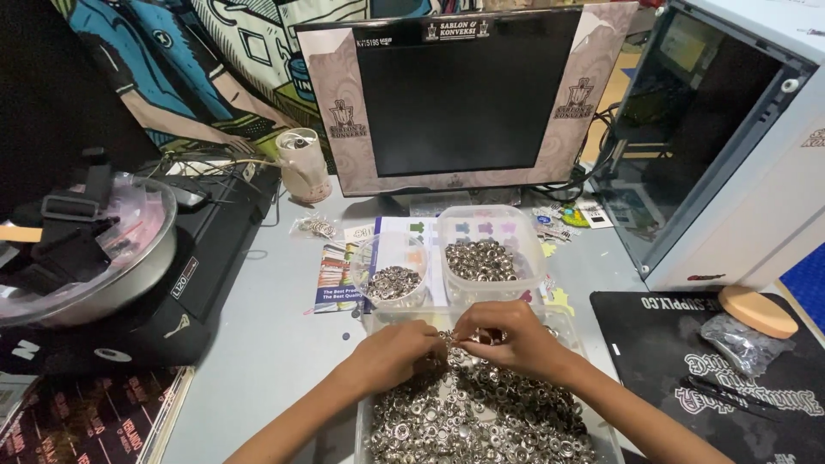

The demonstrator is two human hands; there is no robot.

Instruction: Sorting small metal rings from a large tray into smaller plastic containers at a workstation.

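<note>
Heaped silver eyelets (pixel 481 421) fill clear tray (pixel 365 425); left hand (pixel 397 354), right hand (pixel 507 337) pinch pieces at 12 o'clock. Risk: slippery eyelets spilling over rim.

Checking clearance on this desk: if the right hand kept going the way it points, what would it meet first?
The right hand points left, fingertips nearly meeting the left hand above the eyelets, so it would likely meet that first.

Both hands, left (pixel 391 354) and right (pixel 507 337), meet fingertip to fingertip over a clear tray (pixel 363 421) heaped with silver eyelets (pixel 481 421). Two smaller tubs (pixel 490 225) of eyelets sit behind on the counter (pixel 266 344).
</note>
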